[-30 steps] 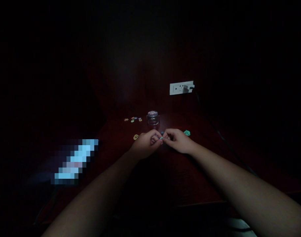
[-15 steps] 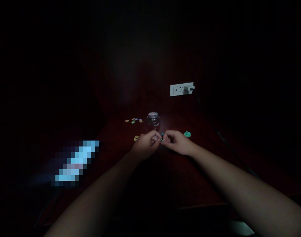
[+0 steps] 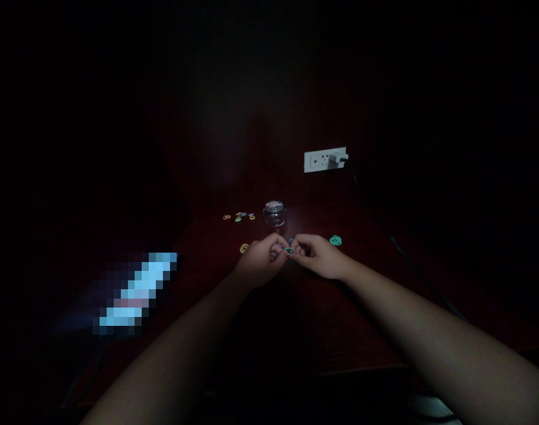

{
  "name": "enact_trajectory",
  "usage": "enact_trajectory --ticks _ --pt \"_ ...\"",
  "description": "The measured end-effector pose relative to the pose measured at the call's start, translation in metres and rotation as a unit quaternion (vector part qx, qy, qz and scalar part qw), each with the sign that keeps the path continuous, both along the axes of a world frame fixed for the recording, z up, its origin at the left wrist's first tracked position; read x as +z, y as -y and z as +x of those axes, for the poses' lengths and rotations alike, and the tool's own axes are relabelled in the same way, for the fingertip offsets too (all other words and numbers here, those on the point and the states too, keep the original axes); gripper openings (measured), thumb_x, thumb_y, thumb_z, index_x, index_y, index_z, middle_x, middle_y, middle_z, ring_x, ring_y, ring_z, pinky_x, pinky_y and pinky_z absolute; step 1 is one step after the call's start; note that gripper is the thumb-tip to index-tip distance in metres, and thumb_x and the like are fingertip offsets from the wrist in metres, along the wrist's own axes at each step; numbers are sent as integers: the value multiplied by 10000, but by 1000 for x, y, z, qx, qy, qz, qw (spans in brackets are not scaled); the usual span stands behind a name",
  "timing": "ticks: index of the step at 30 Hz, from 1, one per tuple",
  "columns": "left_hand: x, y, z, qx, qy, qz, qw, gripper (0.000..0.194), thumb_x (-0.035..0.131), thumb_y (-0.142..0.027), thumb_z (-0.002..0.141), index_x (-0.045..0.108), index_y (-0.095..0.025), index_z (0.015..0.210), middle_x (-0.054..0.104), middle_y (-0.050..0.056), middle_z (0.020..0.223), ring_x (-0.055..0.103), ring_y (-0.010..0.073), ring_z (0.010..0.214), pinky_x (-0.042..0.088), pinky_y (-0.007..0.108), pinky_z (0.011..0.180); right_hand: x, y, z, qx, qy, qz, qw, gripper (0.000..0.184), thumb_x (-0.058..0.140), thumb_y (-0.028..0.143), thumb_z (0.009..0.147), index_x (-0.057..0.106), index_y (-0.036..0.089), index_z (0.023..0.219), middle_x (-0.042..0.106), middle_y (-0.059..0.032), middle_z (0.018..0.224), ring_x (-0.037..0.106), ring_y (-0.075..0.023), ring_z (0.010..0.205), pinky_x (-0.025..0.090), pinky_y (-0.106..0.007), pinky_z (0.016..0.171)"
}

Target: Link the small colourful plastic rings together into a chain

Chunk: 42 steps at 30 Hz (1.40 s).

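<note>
Between my fingertips is a small green hair tie (image 3: 289,250), showing as a curved loop. My left hand (image 3: 261,260) pinches it from one side, and my right hand (image 3: 316,254) pinches it from the other. A bluish band (image 3: 291,241) lies partly hidden just behind the fingers. Beside the left knuckles rests a little pile of yellow hair ties (image 3: 244,248). To the right of the right hand lies a pile of green hair ties (image 3: 335,241). A clear lidded jar (image 3: 275,215) stands beyond both hands.
Several mixed-colour bands (image 3: 238,217) lie left of the jar on the dark red table (image 3: 340,330). A lit, pixelated screen (image 3: 139,292) is at the left. A wall socket (image 3: 324,160) holds a plug, and its cable runs down the right side.
The green hair tie in my fingers has gone from a small blob to a thin strand to a visible curved loop. Both hands stay nearly in place.
</note>
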<state>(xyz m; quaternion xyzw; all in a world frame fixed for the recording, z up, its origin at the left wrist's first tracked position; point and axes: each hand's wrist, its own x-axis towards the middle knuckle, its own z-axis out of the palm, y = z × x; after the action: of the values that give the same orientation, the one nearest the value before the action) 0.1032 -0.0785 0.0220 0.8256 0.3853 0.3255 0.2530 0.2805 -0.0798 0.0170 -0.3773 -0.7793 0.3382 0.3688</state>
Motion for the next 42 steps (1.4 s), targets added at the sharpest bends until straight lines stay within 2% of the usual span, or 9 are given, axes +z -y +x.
enact_trajectory --ticks 5,9,15,24,29,42 --pt "1 -1 1 -18 21 22 999 201 474 -150 763 531 -163 955 632 21 795 585 88 671 464 181 593 -1 -1 1 3 2 2 1000 198 553 339 758 515 148 723 462 19 606 395 -87 539 324 -215 505" --pt "1 -1 1 -9 14 55 998 280 522 -112 706 540 -169 980 627 33 859 586 97 714 472 184 602 -2 -2 2 -1 3 7 1000 201 542 339 765 507 150 707 445 27 588 377 -83 528 311 -211 496" --pt "3 -1 1 -4 3 87 996 222 566 -170 715 579 -185 936 632 19 856 577 90 682 465 184 581 0 -2 2 -4 8 18 1000 231 526 365 772 513 149 692 451 23 583 381 -88 531 307 -213 493" --pt "-1 -4 -1 17 19 75 997 182 560 -260 761 629 -177 907 668 23 843 600 99 698 486 194 627 -2 -3 3 1 0 16 1000 263 522 399 773 510 148 699 446 25 577 378 -87 527 305 -212 493" --pt "0 -4 -2 25 21 73 997 159 555 -253 766 645 -175 871 674 16 800 606 100 677 490 193 625 0 -2 2 -5 -12 11 1000 227 530 376 770 501 152 746 452 25 599 383 -87 531 315 -214 501" --pt "-1 -5 0 23 20 73 997 125 578 -241 739 637 -163 817 663 18 752 594 94 643 491 191 598 0 -1 2 7 9 24 1000 225 509 359 786 509 150 702 420 35 563 365 -87 525 296 -212 498"
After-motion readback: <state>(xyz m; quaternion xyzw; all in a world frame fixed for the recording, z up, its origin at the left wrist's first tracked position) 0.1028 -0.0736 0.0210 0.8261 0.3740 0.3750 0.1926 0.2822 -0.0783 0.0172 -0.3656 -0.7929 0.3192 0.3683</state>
